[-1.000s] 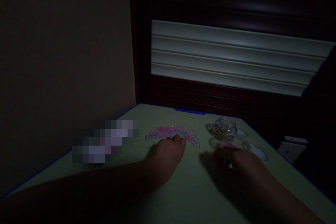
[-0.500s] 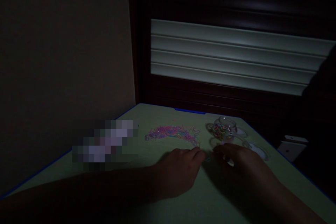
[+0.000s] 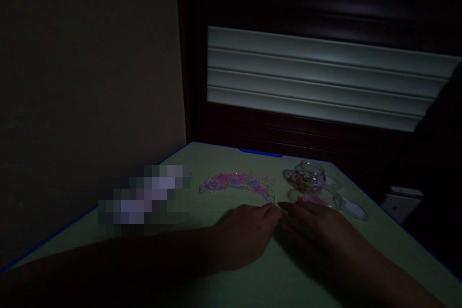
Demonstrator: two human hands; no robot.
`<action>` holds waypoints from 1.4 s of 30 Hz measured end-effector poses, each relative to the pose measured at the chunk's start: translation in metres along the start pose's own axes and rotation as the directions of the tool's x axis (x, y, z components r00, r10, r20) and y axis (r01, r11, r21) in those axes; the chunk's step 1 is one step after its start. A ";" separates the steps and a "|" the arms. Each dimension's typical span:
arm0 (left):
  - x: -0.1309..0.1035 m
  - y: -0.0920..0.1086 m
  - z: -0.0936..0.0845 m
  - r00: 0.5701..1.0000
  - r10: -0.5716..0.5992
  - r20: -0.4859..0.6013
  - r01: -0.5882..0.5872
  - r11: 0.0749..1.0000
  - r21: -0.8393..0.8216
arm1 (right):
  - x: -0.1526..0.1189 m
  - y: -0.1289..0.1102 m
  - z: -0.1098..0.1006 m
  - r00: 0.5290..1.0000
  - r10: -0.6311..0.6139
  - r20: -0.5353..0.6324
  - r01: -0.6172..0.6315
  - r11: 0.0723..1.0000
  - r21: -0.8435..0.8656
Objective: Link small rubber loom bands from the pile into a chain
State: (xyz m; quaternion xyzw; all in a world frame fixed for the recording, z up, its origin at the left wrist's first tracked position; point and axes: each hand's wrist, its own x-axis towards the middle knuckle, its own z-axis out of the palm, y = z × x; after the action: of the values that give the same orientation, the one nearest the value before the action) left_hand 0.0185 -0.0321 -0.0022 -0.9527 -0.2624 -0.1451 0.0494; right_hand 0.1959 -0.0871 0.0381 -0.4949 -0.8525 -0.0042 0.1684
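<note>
Right hand [image 3: 321, 231] nearer left hand [image 3: 247, 236], green table [image 3: 209, 209] below, louvres [image 3: 306, 79] beyond, fingers' [image 3: 294, 209] hold unclear

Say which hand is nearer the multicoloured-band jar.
Right. The right hand is in front of the multicoloured-band jar; the left hand is farther off, to its front left.

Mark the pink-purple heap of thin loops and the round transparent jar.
Pink-purple heap of thin loops [image 3: 237, 182]: head view, heap's middle.
Round transparent jar [image 3: 312, 173]: head view, front of its neck.
</note>
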 end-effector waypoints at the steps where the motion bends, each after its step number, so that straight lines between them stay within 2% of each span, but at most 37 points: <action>1: 0.000 0.000 -0.001 1.000 0.010 0.000 -0.010 1.000 -0.010 | 0.000 0.000 0.000 1.000 -0.008 0.002 0.008 1.000 -0.009; 9: 0.000 0.002 -0.004 1.000 0.016 -0.005 -0.016 1.000 -0.015 | -0.003 0.003 -0.001 0.999 -0.033 0.009 0.033 0.999 -0.031; 17: -0.001 0.001 -0.004 1.000 -0.002 0.015 0.002 1.000 -0.005 | -0.001 0.009 0.004 0.996 -0.008 -0.090 0.002 0.998 -0.069; 22: 0.000 0.001 -0.004 1.000 -0.020 0.009 0.020 1.000 -0.013 | 0.000 0.007 0.002 0.998 0.006 -0.056 -0.010 0.998 -0.067; 29: 0.000 0.003 -0.005 0.999 -0.034 -0.011 0.034 0.999 -0.001 | -0.003 0.009 0.003 0.997 0.005 -0.073 -0.010 0.998 -0.069; 35: 0.000 0.003 -0.007 0.999 -0.043 0.016 0.043 0.999 -0.005 | -0.004 0.010 0.001 0.996 -0.001 -0.092 -0.004 0.999 -0.054; 42: 0.000 0.002 -0.006 0.999 -0.040 0.016 0.040 0.999 -0.007 | -0.003 0.007 0.000 0.993 -0.026 -0.118 0.011 0.993 -0.121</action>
State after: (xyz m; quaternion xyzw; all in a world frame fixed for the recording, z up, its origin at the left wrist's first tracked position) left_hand 0.0186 -0.0349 0.0032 -0.9485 -0.2814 -0.1393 0.0409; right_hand 0.2031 -0.0861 0.0365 -0.4950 -0.8437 -0.0865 0.1887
